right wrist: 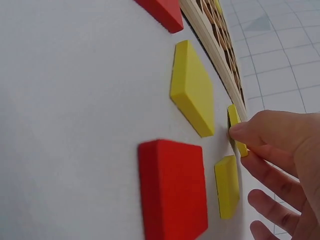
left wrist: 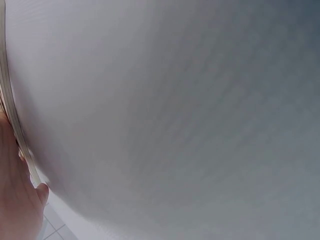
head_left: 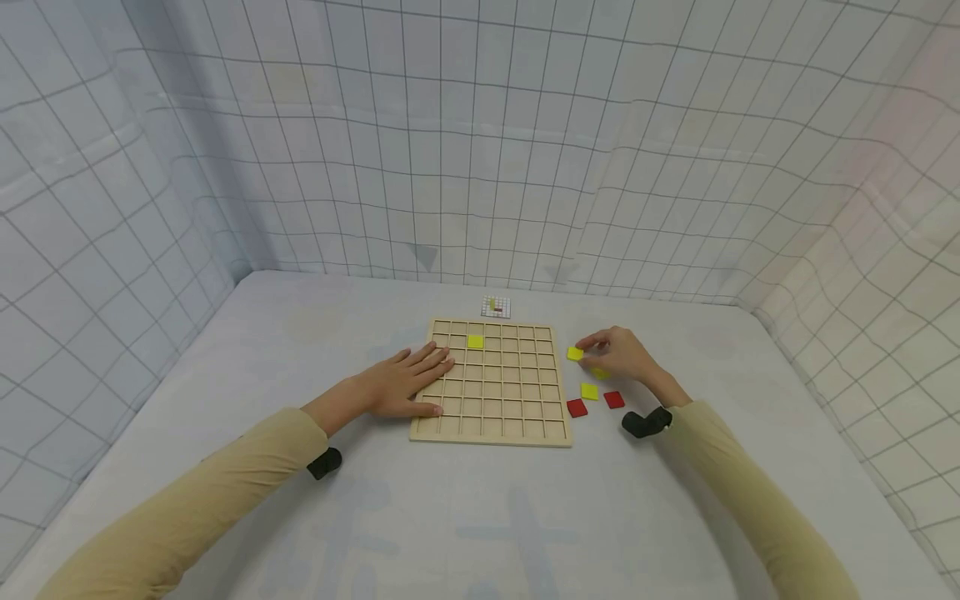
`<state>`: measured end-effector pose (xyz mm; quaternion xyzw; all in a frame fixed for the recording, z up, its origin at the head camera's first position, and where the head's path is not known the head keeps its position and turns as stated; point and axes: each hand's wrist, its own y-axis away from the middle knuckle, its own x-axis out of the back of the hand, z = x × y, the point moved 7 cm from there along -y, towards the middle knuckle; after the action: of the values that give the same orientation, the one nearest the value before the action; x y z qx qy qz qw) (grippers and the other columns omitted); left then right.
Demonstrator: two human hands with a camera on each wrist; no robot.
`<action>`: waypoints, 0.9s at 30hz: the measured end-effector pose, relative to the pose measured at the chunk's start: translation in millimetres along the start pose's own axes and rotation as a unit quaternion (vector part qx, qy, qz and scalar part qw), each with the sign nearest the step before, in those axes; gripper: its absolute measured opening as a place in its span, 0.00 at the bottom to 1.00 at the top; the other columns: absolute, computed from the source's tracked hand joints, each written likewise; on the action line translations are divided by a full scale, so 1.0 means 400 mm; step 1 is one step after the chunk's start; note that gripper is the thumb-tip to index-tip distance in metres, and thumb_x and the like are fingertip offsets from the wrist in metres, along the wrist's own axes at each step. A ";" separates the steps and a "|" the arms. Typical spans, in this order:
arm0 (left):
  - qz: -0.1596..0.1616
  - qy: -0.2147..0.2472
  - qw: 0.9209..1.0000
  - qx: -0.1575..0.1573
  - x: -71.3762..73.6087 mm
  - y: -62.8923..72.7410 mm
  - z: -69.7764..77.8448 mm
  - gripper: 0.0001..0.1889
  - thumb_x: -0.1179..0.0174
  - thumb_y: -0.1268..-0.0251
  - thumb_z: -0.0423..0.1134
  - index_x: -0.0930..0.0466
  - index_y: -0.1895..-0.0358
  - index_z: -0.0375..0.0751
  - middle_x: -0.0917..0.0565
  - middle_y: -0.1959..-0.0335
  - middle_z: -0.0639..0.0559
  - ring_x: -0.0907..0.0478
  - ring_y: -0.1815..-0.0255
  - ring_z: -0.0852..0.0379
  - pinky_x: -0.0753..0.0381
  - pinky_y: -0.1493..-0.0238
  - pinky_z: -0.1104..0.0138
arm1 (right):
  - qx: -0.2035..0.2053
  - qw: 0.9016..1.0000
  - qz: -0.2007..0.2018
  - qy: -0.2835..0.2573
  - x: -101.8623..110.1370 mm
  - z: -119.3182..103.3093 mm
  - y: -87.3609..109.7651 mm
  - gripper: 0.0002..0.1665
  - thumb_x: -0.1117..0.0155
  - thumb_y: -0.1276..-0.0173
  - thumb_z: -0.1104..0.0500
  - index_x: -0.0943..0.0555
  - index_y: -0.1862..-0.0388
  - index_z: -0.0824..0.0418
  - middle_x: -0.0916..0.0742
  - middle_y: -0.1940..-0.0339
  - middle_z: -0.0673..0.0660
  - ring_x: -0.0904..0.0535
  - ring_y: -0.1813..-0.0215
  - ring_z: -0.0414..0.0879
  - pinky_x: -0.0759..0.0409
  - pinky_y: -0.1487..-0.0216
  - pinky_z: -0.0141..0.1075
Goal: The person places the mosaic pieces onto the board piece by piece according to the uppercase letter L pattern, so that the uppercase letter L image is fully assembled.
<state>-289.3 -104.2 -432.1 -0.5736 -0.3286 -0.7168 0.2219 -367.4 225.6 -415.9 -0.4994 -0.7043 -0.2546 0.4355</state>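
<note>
A wooden grid board [head_left: 491, 432] lies on the white table, with one yellow square tile [head_left: 476, 342] in a cell of its second row from the far edge. My left hand [head_left: 405, 383] rests with spread fingers on the board's left edge. To the right of the board, my right hand [head_left: 618, 354] pinches a yellow tile [head_left: 575, 353] between thumb and finger; the right wrist view shows that tile [right wrist: 241, 146] tilted up. Under this hand lies another yellow tile [right wrist: 227, 187]. Closer to me are a yellow tile [head_left: 589, 392] and two red tiles, one left [head_left: 577, 408], one right [head_left: 614, 400].
A small printed card [head_left: 496, 307] with a coloured grid pattern lies just beyond the board's far edge. White grid-lined curtains [head_left: 450, 167] enclose the table at the back and both sides. A dark wrist device [head_left: 647, 422] hangs beneath the right wrist.
</note>
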 end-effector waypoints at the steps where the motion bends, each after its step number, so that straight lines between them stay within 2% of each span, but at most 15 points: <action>1: -0.001 -0.003 1.000 0.002 -0.002 -0.001 -0.002 0.45 0.59 0.31 0.68 0.61 0.22 0.45 0.60 0.20 0.46 0.65 0.20 0.44 0.56 0.25 0.44 | -0.002 1.000 0.002 0.000 0.002 -0.001 0.000 0.16 0.29 0.42 0.57 0.13 0.56 0.62 0.11 0.58 0.58 0.23 0.57 0.50 0.27 0.55 0.38; 9: 0.005 0.014 1.000 -0.004 0.007 0.002 0.005 0.45 0.57 0.31 0.67 0.57 0.22 0.42 0.57 0.21 0.42 0.63 0.20 0.40 0.55 0.26 0.41 | -0.020 0.999 0.019 -0.028 0.011 -0.027 -0.008 0.16 0.30 0.42 0.56 0.13 0.55 0.60 0.11 0.57 0.58 0.24 0.58 0.50 0.29 0.64 0.34; 17: -0.003 -0.002 1.000 0.008 -0.007 -0.003 -0.008 0.44 0.60 0.31 0.69 0.62 0.22 0.48 0.61 0.20 0.49 0.67 0.20 0.46 0.56 0.24 0.45 | 0.018 0.998 0.044 -0.041 -0.006 -0.114 -0.010 0.17 0.29 0.42 0.57 0.13 0.54 0.61 0.11 0.55 0.58 0.22 0.56 0.51 0.28 0.60 0.35; 27: 0.005 0.006 1.000 0.004 -0.008 -0.003 -0.011 0.44 0.58 0.31 0.68 0.60 0.22 0.47 0.60 0.20 0.47 0.66 0.20 0.45 0.56 0.24 0.45 | 0.064 0.995 0.040 -0.065 -0.054 -0.223 -0.039 0.15 0.28 0.43 0.59 0.13 0.56 0.62 0.11 0.56 0.58 0.21 0.60 0.49 0.26 0.59 0.35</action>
<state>-292.2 -106.6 -436.1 -0.5698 -0.3277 -0.7178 0.2296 -347.0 138.6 -389.6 -0.5134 -0.7257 -0.1583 0.4299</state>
